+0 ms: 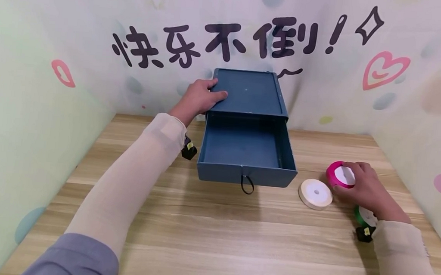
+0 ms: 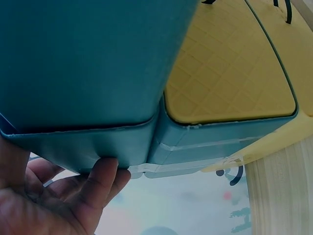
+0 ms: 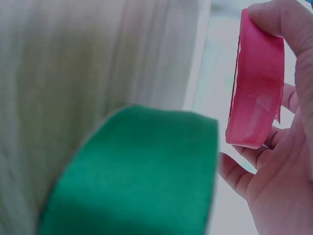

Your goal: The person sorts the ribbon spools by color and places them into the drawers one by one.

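My left hand (image 1: 200,96) rests on the left edge of the blue box (image 1: 247,92), thumb lying on its top and fingers wrapped down the side; in the left wrist view my fingertips (image 2: 105,169) press against the box's lower corner. The box stands at the back of the wooden bench (image 1: 212,240), close to the wall. Its drawer (image 1: 247,150) is pulled out toward me and open, with a small dark loop handle (image 1: 247,185) hanging from the front panel.

My right hand (image 1: 360,187) grasps the pink ribbon spool (image 1: 342,175), fingers curled round its rim. In the right wrist view the pink spool (image 3: 257,93) sits between my thumb and fingers, seen edge-on. The spool is to the right of the drawer, just above or on the bench; I cannot tell which.

A white ribbon spool (image 1: 315,193) lies flat on the bench just beside the pink one, between it and the drawer's front right corner. A green ribbon spool (image 1: 364,215) sits under my right wrist, mostly hidden in the head view but filling the foreground of the right wrist view (image 3: 142,176).
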`<act>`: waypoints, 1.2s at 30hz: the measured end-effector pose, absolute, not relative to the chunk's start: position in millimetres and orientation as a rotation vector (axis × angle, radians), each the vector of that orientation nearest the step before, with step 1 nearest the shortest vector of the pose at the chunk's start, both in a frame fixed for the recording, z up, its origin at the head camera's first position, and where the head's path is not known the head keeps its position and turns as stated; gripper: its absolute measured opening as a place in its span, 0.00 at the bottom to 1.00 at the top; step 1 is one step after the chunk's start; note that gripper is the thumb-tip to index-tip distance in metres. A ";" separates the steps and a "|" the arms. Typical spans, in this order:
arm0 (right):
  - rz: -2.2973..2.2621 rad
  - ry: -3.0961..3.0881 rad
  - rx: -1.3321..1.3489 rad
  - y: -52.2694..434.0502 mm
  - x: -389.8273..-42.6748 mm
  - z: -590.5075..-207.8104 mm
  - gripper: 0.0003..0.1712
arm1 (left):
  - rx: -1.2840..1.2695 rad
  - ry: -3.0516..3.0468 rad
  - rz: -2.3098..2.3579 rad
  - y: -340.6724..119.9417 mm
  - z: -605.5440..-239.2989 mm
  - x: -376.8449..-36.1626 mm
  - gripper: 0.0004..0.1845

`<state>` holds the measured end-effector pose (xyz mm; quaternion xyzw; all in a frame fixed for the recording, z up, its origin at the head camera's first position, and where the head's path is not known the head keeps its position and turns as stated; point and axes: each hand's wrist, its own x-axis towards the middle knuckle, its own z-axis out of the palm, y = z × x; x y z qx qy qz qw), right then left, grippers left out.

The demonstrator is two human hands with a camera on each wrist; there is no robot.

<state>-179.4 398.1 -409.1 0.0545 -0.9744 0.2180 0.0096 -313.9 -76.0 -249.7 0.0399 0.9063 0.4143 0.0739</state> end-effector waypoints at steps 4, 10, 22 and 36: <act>0.666 -3.008 0.210 397.2 -178.0 -404.3 0.50 | 0.117 2.722 1.237 -76.5 -249.7 -313.5 0.38; 0.601 -2.921 0.302 393.8 -176.6 -394.2 0.45 | 0.124 2.725 1.224 -76.8 -249.5 -313.0 0.38; 0.553 -2.886 0.345 379.4 -177.6 -366.4 0.41 | 0.155 2.726 1.233 -76.6 -248.1 -311.8 0.37; 0.527 -2.895 0.350 369.9 -174.7 -344.9 0.43 | 0.131 2.716 1.251 -76.1 -247.5 -310.6 0.37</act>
